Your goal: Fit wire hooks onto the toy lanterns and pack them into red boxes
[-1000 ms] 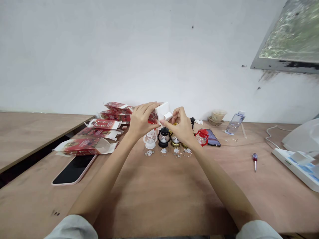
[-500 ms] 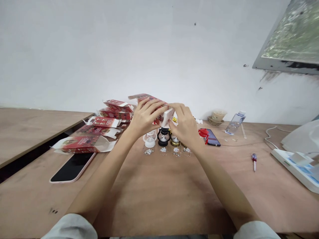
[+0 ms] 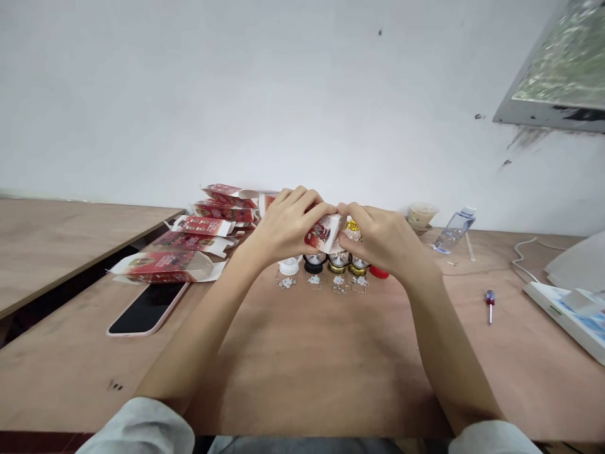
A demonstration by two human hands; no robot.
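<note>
Gripping small red box (image 3: 324, 231), both hands closed

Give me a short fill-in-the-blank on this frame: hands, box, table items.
1. Both hands, left hand and right hand, grip one small red and white ____.
2. The phone lies screen-up, left of the ____ arm.
3. The screwdriver has a ____ handle.

Missing words: box; left; red

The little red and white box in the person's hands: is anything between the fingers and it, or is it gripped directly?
Nothing visible stands between. The left hand and right hand both close directly on the small box, bare fingers on the card. The little lanterns stand on the table just beneath, partly hidden by the hands.
</note>
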